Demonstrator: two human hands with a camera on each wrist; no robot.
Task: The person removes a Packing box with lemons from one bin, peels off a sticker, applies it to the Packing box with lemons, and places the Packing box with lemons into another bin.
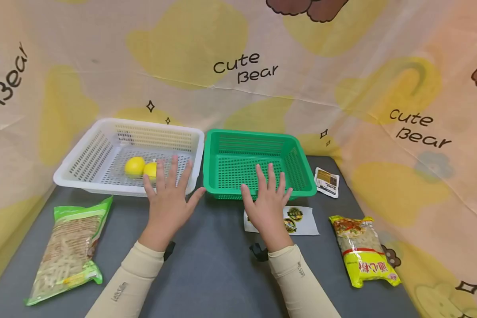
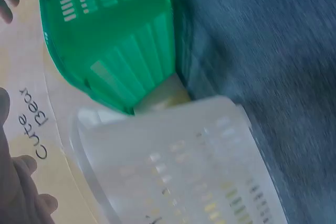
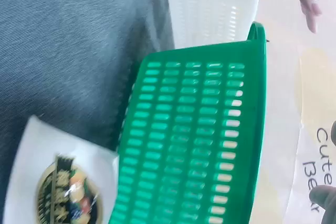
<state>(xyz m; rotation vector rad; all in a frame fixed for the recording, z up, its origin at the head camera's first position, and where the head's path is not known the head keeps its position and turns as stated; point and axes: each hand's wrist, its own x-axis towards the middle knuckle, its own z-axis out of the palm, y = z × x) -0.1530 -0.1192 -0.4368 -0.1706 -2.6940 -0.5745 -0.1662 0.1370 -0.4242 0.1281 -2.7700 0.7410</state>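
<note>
My left hand [image 1: 168, 203] is spread with straight fingers above the front right corner of a white basket [image 1: 115, 189], holding nothing. Two yellow lemons [image 1: 135, 167] lie in that basket, one partly hidden behind the fingertips. Fingers fanned out, my right hand [image 1: 267, 207] hovers at the front rim of a green basket [image 1: 298, 192], also without anything in it. A white packet with round labels [image 1: 302, 221] lies behind the right hand, partly covered by it. In the right wrist view the same packet [image 3: 68, 182] sits beside the green basket.
A green-edged bag of pale, stick-shaped food [image 1: 65, 251] lies on the grey table [image 1: 210, 274] at left. On the right rest a yellow-and-red food bag [image 1: 365, 251] and a small white packet with a dark label [image 1: 327, 182]. A printed cloth [image 1: 318, 79] hangs behind.
</note>
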